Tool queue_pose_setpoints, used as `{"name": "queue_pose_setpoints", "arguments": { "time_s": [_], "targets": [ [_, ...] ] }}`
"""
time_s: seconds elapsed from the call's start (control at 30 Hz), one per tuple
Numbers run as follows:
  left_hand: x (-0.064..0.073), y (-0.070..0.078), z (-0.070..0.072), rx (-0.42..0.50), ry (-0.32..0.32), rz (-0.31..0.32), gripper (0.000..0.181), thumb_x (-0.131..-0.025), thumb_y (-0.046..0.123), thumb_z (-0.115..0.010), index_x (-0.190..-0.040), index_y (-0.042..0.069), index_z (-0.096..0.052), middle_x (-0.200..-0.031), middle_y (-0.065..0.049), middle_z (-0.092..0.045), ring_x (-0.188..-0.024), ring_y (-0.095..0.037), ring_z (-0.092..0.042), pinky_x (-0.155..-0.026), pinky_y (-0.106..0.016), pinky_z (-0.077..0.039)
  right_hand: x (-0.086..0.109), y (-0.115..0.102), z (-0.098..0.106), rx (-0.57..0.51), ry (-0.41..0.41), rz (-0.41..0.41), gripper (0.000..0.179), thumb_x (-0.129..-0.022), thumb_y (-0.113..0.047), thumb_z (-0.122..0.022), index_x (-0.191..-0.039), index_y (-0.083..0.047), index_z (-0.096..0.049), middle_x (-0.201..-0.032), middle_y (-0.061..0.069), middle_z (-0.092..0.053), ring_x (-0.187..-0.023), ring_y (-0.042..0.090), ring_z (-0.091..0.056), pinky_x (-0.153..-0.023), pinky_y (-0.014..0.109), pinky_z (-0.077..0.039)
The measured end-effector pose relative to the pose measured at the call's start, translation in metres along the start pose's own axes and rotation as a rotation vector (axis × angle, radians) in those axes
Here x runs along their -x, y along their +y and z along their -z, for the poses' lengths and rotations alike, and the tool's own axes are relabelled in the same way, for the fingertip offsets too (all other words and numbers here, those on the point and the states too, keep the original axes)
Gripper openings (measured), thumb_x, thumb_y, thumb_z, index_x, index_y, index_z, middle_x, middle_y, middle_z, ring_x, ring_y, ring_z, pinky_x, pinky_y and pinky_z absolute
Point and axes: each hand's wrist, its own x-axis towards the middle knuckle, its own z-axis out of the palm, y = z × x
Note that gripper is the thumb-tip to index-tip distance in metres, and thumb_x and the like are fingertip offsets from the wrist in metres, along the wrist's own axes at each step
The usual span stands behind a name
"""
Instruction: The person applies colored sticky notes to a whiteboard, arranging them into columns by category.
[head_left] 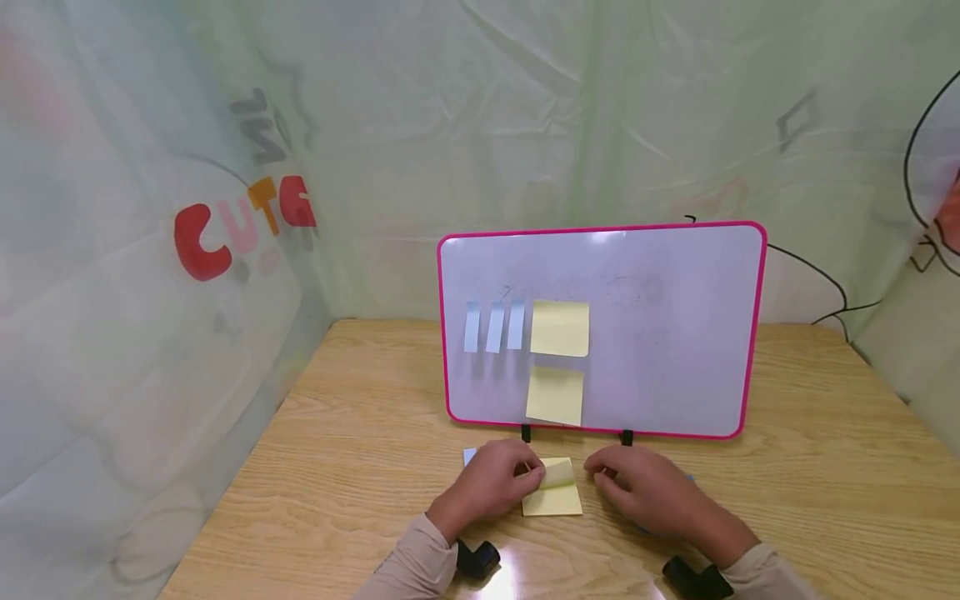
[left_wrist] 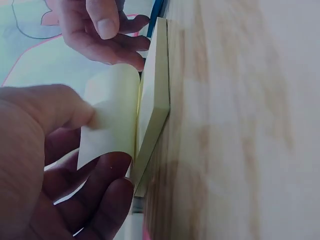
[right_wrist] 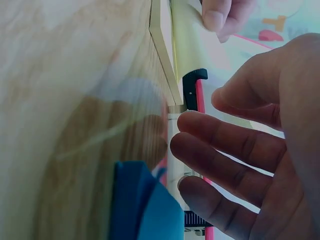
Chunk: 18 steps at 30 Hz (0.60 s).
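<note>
A pad of yellow sticky notes (head_left: pixel 552 503) lies on the table in front of the whiteboard. My left hand (head_left: pixel 495 483) pinches the pad's top sheet (left_wrist: pixel 110 115) between thumb and fingers; the sheet curls up off the pad, one edge still along it. To the right of the pad, my right hand (head_left: pixel 648 492) hovers with relaxed, slightly bent fingers and nothing in them. Beneath that hand sits a blue object (right_wrist: pixel 145 205), mostly hidden in the head view. A light blue strip (head_left: pixel 469 456) peeks out behind the left hand.
A pink-rimmed whiteboard (head_left: pixel 675 333) stands on black feet (head_left: pixel 627 437) just beyond the hands. It bears three light blue strips (head_left: pixel 494 327) and two yellow notes, an upper note (head_left: pixel 560 328) and a lower note (head_left: pixel 555 396). Printed sheeting (head_left: pixel 525 125) hangs behind the wooden table (head_left: pixel 360 433).
</note>
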Motion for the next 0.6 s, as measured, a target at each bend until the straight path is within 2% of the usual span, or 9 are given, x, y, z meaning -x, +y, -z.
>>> {"name": "queue_pose_setpoints", "arguments": {
  "time_s": [0.2,0.4,0.6],
  "targets": [
    [-0.001,-0.002,-0.002,0.091,0.046,0.049,0.014,-0.094,0.016,-0.064,-0.087,0.014,-0.076,-0.080,0.014,-0.062,-0.071,0.003,-0.052,-0.066,-0.013,-0.043,0.002,-0.005,-0.002,-0.016,-0.033,0.016,0.016,-0.095,-0.010,-0.064,-0.105,-0.019,-0.072,-0.101,-0.013,-0.067,-0.090,0.001,-0.060,-0.077,0.033,-0.053],
    [-0.002,-0.004,-0.002,0.099,0.049,0.064,0.015,-0.098,0.019,-0.063,-0.090,0.016,-0.075,-0.085,0.013,-0.067,-0.076,0.004,-0.054,-0.072,-0.015,-0.045,0.002,-0.009,-0.008,0.023,-0.028,0.060,0.017,-0.094,-0.012,-0.066,-0.107,-0.020,-0.074,-0.105,-0.015,-0.067,-0.100,0.009,-0.063,-0.083,0.036,-0.054],
    [-0.003,-0.005,-0.001,0.113,0.051,0.086,0.014,-0.098,0.019,-0.064,-0.091,0.015,-0.076,-0.088,0.011,-0.069,-0.076,0.002,-0.055,-0.071,-0.016,-0.045,0.001,-0.012,-0.014,0.042,-0.022,0.095,0.023,-0.092,-0.011,-0.068,-0.110,-0.022,-0.075,-0.104,-0.014,-0.061,-0.093,0.004,-0.056,-0.074,0.030,-0.052]
  ]
}}
